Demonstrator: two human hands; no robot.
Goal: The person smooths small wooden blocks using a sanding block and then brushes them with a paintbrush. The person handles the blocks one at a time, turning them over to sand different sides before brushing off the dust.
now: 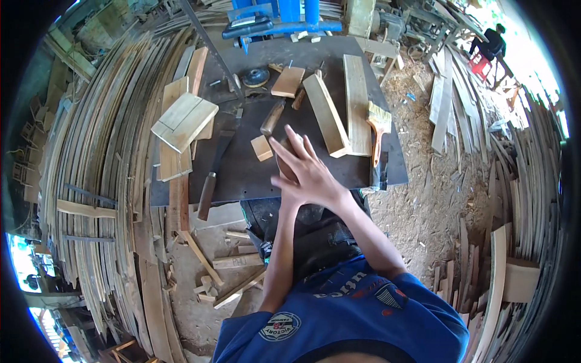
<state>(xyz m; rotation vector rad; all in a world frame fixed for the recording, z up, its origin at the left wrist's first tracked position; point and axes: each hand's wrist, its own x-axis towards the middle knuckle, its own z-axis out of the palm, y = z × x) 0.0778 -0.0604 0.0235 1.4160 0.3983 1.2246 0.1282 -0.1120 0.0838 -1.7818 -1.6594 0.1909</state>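
Over the near edge of the dark table, my right hand lies across my left hand. The right fingers are spread apart and hold nothing. My left hand is mostly covered by the right, so its fingers are hidden. Just beyond the hands is a small wood block, with a wooden handle behind it. A long squared timber piece lies to their right, beside a flat board. To the left rests a chisel-like tool with a dark blade and wooden handle.
A paintbrush lies at the table's right edge. Wide board pieces are stacked at its left. A round disc and a flat wood piece sit farther back. Long planks line the left side; a person sits far right.
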